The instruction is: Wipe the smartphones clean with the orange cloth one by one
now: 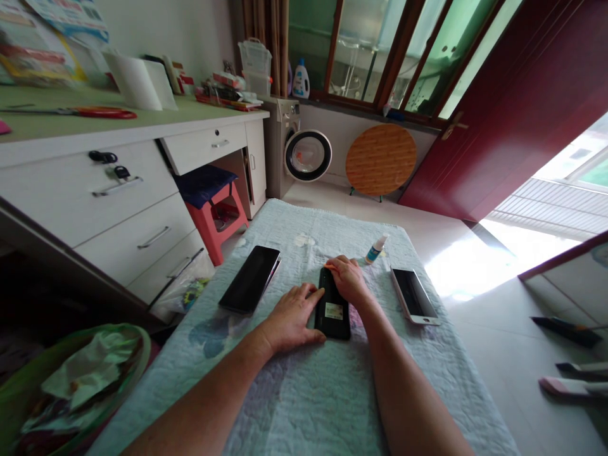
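Observation:
A black smartphone [327, 323] lies face down on the quilted cover, a white label on its back. My left hand [291, 316] grips it along its left side, thumb near the lower edge and fingertips at the upper left. Pressed over the phone's top end is my right hand [349, 278], closed on a small orange cloth [329, 266], mostly hidden under the fingers. To the left sits a larger dark phone [251, 278], screen up, with a pale edge beneath it. A white phone [414, 296] rests on the right. Behind my right hand stands a small spray bottle [376, 249].
The pale blue quilted cover [304, 405] spreads under everything. A green waste basket [142, 354] stands at lower left, a pink stool [216, 221] by the white desk [142, 133]. Farther back are an open washing machine [280, 145] and a round wooden tabletop [381, 158].

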`<state>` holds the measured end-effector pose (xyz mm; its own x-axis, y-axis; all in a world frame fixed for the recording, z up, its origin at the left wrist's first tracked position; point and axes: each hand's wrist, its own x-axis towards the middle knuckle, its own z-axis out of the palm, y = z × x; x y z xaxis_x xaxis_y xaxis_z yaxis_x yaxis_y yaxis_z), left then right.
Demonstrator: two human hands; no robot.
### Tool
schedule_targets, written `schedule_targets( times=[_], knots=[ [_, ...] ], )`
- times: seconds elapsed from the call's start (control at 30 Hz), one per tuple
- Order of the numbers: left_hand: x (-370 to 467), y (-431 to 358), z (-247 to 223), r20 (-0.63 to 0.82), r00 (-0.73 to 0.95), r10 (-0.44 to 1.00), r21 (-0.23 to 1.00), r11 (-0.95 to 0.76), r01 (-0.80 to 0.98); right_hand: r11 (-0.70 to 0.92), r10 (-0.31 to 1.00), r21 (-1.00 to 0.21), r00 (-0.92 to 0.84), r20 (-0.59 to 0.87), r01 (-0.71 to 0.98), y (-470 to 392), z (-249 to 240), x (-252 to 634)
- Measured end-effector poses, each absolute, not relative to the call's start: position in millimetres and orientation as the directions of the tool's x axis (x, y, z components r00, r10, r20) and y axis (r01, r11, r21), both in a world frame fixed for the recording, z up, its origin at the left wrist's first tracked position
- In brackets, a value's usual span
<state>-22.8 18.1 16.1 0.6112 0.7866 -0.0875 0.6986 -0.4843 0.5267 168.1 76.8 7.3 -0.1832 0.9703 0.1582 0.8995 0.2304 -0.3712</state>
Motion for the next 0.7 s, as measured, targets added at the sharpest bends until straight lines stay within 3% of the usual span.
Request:
schedule_targets(
  times=[0.7],
  knots=[
    [-21, 16, 18, -0.060, 0.619, 0.783, 0.525, -0.502, 0.687, 0.171, 0.972, -0.367, -0.096, 0.213, 0.914, 77, 1, 178]
  ],
)
